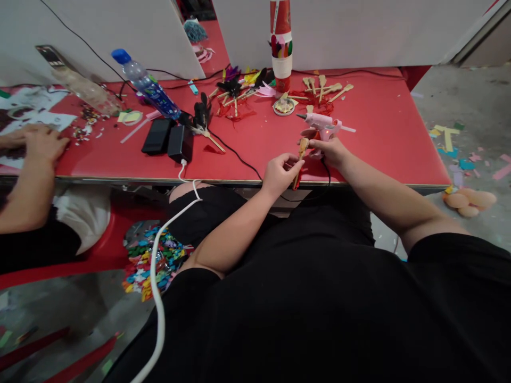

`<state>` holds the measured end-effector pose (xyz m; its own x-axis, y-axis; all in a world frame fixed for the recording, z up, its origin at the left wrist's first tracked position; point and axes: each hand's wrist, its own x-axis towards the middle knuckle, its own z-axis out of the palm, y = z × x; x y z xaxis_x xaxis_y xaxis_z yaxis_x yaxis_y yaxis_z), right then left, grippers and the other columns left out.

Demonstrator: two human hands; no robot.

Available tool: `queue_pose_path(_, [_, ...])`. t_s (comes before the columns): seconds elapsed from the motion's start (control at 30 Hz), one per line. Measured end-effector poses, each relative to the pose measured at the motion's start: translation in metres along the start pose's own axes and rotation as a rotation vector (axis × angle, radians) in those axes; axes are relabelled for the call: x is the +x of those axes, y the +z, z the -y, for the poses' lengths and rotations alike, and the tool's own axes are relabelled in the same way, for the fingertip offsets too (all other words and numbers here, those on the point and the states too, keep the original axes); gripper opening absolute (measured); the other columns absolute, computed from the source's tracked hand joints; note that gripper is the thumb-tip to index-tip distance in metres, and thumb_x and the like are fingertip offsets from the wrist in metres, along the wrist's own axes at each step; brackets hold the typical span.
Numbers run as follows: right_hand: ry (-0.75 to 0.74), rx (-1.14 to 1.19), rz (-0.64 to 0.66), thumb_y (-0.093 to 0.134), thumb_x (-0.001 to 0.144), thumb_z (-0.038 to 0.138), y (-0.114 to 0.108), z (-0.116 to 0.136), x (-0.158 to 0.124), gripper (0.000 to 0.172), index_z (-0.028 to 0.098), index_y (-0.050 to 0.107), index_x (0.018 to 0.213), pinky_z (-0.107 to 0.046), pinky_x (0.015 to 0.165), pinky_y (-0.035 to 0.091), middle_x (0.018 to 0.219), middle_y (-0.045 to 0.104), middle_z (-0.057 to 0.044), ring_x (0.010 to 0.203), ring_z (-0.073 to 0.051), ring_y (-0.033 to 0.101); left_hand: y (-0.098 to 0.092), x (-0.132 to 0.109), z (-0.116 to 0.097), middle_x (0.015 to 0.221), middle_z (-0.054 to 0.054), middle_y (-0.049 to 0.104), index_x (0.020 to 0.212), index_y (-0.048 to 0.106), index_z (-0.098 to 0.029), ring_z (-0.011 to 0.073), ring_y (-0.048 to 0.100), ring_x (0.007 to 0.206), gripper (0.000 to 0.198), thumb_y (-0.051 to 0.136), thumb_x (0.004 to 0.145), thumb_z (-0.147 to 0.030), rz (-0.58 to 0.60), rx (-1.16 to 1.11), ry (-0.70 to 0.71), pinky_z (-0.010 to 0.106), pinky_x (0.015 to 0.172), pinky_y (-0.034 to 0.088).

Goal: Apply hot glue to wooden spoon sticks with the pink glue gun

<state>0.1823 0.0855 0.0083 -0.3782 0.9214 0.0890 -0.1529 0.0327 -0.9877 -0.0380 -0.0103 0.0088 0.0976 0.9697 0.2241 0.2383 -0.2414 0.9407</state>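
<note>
My left hand (281,173) pinches a small wooden stick (303,147) with a broad, paddle-like head, just above the table's front edge. Something red hangs below those fingers. In my right hand (333,150) is a pink glue gun (319,121), its nozzle pointing left and a small orange light glowing on its body. The right fingertips come close to the stick's head; whether they touch it I cannot tell. Behind the gun lies a round lid (284,106) with a yellowish lump on it. More wooden sticks (322,88) are heaped at the back.
Feathered sticks (235,93) and red threads lie mid-table. A red-and-white cup stack (281,66) holds feathers. Further left are a water bottle (149,88), a black box (180,143), a white cable (157,276) and a co-worker's hands (43,141). Colourful pieces (155,260) sit below.
</note>
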Motion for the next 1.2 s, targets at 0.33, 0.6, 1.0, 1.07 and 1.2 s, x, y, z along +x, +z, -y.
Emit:
queue_pose_path(0.33, [0.037, -0.138, -0.081, 0.113, 0.058, 0.069, 0.004, -0.006, 0.005, 0.078, 0.029, 0.078, 0.115, -0.039, 0.062, 0.066, 0.088, 0.081, -0.004, 0.081, -0.029, 0.081, 0.001, -0.001, 0.001, 0.103, 0.007, 0.087, 0.112, 0.081, -0.020, 0.0164, 0.077, 0.084, 0.014, 0.086, 0.106, -0.032, -0.009, 0.047, 0.086, 0.030, 0.081, 0.063])
queue_pose_path(0.6, [0.026, -0.128, -0.161, 0.105, 0.076, 0.057, 0.020, -0.006, 0.004, 0.061, 0.031, 0.076, 0.123, -0.044, 0.074, 0.073, 0.091, 0.075, -0.003, 0.084, -0.027, 0.078, 0.003, 0.002, -0.009, 0.120, 0.009, 0.082, 0.121, 0.085, -0.024, 0.0177, 0.077, 0.088, 0.016, 0.084, 0.108, -0.032, 0.043, 0.262, 0.251, 0.033, 0.086, 0.063])
queue_pose_path(1.0, [0.106, -0.161, -0.107, 0.112, 0.071, 0.047, 0.020, -0.008, 0.005, 0.060, 0.026, 0.080, 0.117, -0.044, 0.069, 0.075, 0.081, 0.068, -0.001, 0.070, -0.023, 0.071, 0.002, 0.002, -0.004, 0.125, 0.010, 0.090, 0.124, 0.086, -0.024, 0.0212, 0.078, 0.087, 0.019, 0.082, 0.106, -0.028, 0.049, 0.356, 0.233, 0.036, 0.089, 0.060])
queue_pose_path(1.07, [0.109, -0.173, -0.108, 0.112, 0.071, 0.045, 0.024, -0.005, 0.003, 0.057, 0.025, 0.079, 0.113, -0.041, 0.065, 0.072, 0.080, 0.067, -0.001, 0.069, -0.021, 0.068, 0.001, 0.003, -0.004, 0.119, 0.010, 0.090, 0.119, 0.088, -0.024, 0.0222, 0.079, 0.087, 0.015, 0.080, 0.108, -0.030, 0.045, 0.388, 0.248, 0.036, 0.087, 0.059])
queue_pose_path(1.2, [0.135, -0.158, -0.098, 0.111, 0.073, 0.040, 0.028, 0.003, 0.001, 0.053, 0.026, 0.078, 0.113, -0.034, 0.058, 0.065, 0.079, 0.066, 0.000, 0.067, -0.018, 0.065, -0.004, 0.004, -0.007, 0.125, 0.011, 0.091, 0.129, 0.089, -0.025, 0.0252, 0.082, 0.101, 0.024, 0.073, 0.115, -0.037, 0.057, 0.534, 0.246, 0.036, 0.090, 0.060])
